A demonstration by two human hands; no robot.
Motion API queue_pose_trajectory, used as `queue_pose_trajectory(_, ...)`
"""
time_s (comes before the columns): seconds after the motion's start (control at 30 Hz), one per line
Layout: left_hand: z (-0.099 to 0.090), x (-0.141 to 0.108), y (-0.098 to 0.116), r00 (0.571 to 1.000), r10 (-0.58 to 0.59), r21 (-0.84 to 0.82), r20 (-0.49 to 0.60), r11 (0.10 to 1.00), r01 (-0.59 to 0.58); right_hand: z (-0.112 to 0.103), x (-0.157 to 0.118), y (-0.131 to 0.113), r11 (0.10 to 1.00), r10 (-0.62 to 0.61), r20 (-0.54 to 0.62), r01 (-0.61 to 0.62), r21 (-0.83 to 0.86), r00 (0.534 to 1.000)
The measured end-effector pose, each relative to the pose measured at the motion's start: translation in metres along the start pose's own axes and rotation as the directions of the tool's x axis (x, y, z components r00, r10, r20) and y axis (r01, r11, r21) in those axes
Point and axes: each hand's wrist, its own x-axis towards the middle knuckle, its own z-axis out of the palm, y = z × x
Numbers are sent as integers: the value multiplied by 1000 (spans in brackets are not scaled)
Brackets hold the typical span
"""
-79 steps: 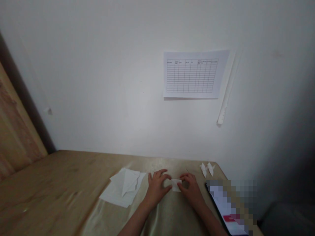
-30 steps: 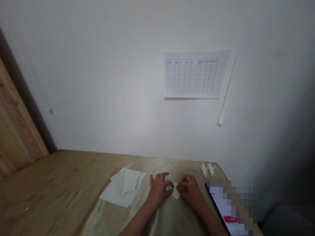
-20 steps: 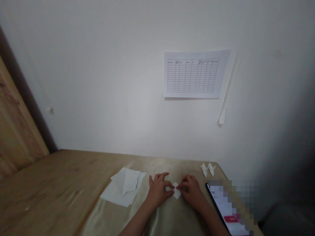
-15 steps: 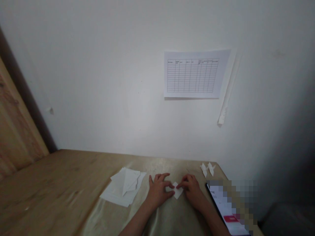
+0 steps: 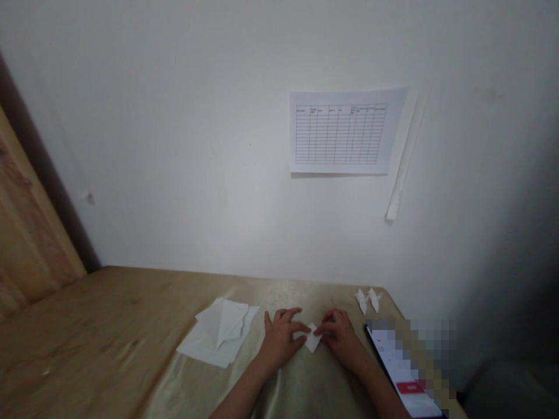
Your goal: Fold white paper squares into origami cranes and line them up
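A small folded piece of white paper [image 5: 312, 342] lies on the cloth-covered table, shaped like a diamond with one corner toward me. My left hand [image 5: 282, 337] has its thumb and index finger at the paper's left edge, while the other fingers are raised and spread. From the right side, my right hand [image 5: 338, 331] grips the paper's edge with curled fingers. The thumb of that hand is partly hidden. Two small folded paper figures [image 5: 361, 301] with pointed tips lie beyond my right hand, near the table's far right corner.
Left of my hands rests a loose stack of white paper sheets [image 5: 205, 343]. A phone or tablet [image 5: 386, 361], partly pixelated, lies by my right forearm. A printed table sheet [image 5: 338, 134] hangs on the wall behind. Wooden boards [image 5: 30, 233] stand at the far left.
The paper looks narrower on its right side, as if that edge is folded inward. My right fingers have shifted slightly; my left hand stays nearly still.
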Motion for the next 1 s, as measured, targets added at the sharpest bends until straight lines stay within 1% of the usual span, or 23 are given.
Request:
queue_pose_trajectory(0.17,0,0,1,1000,-14,18,16,1000,13,-4,-1,-7,1000,5,22,-5,-9,1000)
queue_pose_trajectory(0.3,-2,-2,2,999,-24,11,28,1000,23,-7,-2,-11,1000,16,17,-16,2,1000)
queue_pose_trajectory(0.5,-7,-3,3,997,-29,23,68,999,27,-5,1,-2,999,46,-6,-46,16,999)
queue_pose_trajectory(0.73,-6,-1,1,998,-27,-8,62,1000,28,-5,5,4,1000,31,-21,-31,2,999)
queue_pose_trajectory(0.87,-4,-1,-1,998,-26,-17,53,1000,26,-2,5,5,998,54,-24,-54,10,998)
queue_pose_trajectory(1.0,-3,-1,-2,999,-17,-23,46,1000,18,-1,4,3,998,60,-54,-58,39,997)
